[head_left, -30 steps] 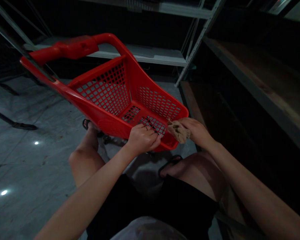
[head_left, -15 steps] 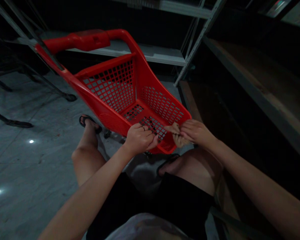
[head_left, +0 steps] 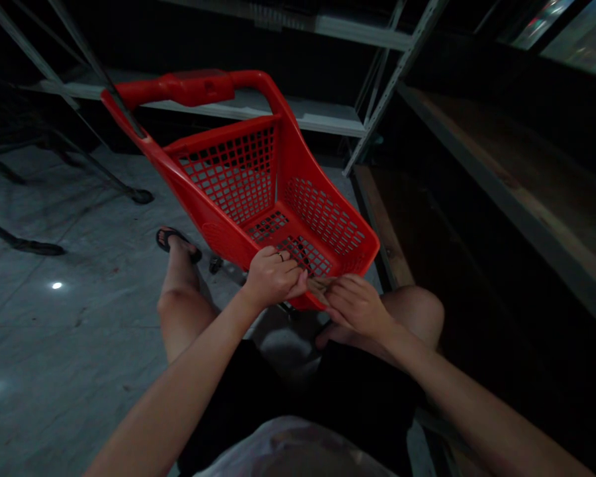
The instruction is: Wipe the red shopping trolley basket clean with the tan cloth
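A red plastic shopping basket (head_left: 258, 192) with a long handle stands tilted on the floor in front of my knees. My left hand (head_left: 273, 277) is closed over the basket's near rim. Right beside it, my right hand (head_left: 356, 306) presses a crumpled brown cloth (head_left: 318, 285) against the same rim; only a sliver of the cloth shows under my curled fingers. The two hands almost touch.
Grey metal shelving (head_left: 328, 116) runs behind the basket, and a wooden shelf (head_left: 516, 165) lies along the right. Dark metal legs (head_left: 34, 246) rest on the shiny grey floor (head_left: 54, 331) at the left. My sandalled foot (head_left: 176, 240) is beside the basket.
My right hand has slid the cloth leftward along the near rim, from the corner toward my left hand. The basket has shifted slightly in view; the left hand keeps its grip.
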`<state>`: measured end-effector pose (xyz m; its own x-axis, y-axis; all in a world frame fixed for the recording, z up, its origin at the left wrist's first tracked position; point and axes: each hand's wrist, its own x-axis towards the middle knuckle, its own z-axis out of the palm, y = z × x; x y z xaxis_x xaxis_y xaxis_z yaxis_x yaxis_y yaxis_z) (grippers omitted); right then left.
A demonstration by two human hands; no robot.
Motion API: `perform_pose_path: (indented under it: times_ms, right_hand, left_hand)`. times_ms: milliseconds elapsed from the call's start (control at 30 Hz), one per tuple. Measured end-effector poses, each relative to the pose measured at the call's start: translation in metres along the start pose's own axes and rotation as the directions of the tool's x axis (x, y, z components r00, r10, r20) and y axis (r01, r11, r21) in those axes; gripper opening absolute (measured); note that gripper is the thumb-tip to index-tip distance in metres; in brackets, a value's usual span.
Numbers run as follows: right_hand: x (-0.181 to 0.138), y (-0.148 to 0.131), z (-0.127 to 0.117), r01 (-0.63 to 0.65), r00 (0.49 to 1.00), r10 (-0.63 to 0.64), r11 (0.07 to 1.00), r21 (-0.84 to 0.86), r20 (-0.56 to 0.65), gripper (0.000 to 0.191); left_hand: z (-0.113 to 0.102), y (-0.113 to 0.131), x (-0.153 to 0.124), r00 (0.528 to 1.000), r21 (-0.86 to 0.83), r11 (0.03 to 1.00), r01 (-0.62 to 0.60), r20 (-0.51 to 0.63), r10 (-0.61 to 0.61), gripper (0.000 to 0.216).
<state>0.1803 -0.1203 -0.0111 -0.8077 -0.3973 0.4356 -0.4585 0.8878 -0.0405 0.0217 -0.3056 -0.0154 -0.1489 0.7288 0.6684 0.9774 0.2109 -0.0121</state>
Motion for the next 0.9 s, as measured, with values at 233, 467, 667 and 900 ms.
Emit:
perform_pose_path:
  times_ms: [233, 467, 667, 900]
  right_hand:
    - [-0.019, 0.119, -0.020, 0.071, 0.994, -0.050, 0.974, -0.215, 0.098, 0.044]
    - [-0.014, 0.076, -0.013, -0.156, 0.986, 0.158, 0.986, -0.051, 0.049, 0.042]
    - [-0.003, -0.016, 0.006, -0.090, 0.995, 0.093, 0.992, 0.084, -0.033, 0.052]
    - [-0.018, 0.084, -0.011, 0.064, 0.998, -0.060, 0.989, -0.133, 0.029, 0.052]
  left_hand:
    - [0.001, 0.009, 0.007, 0.974, 0.020, 0.999, -0.046, -0.222, 0.049, 0.037]
    - [0.002, 0.010, 0.001, 0.968, 0.016, 1.000, -0.005, -0.249, 0.008, 0.032]
    - [-0.002, 0.009, -0.003, 0.970, 0.018, 1.000, 0.008, -0.242, -0.003, 0.032]
    - [-0.006, 0.014, -0.001, 0.966, -0.019, 1.000, 0.007, -0.258, -0.012, 0.035]
